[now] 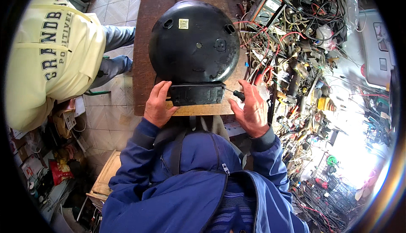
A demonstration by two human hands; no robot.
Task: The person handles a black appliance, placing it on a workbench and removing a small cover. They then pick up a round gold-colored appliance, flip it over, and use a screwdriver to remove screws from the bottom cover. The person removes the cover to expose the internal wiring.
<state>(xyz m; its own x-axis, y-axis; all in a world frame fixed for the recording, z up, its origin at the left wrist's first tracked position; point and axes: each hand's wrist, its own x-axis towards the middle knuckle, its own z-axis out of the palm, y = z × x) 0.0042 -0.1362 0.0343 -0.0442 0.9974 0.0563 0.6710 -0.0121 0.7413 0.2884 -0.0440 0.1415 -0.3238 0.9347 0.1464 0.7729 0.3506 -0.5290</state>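
Observation:
A round black appliance (pixel 193 42) lies upside down on a small brown wooden table (pixel 148 42), its flat base facing up. A black rectangular panel (pixel 196 94) sticks out of its near side. My left hand (pixel 157 104) grips the left end of that panel, thumb along its lower edge. My right hand (pixel 250 106) hovers at the panel's right end with fingers spread, and a screwdriver with a black handle (pixel 238 95) lies under the fingers, its thin shaft pointing toward the panel. Whether the right hand grips the screwdriver is unclear.
Another person in a pale yellow shirt (pixel 50 51) and jeans stands at the left of the table. A multimeter (pixel 266 8) and a dense tangle of wires and tools (pixel 304 51) fill the bench to the right. Boxes and clutter (pixel 59 165) lie on the tiled floor at left.

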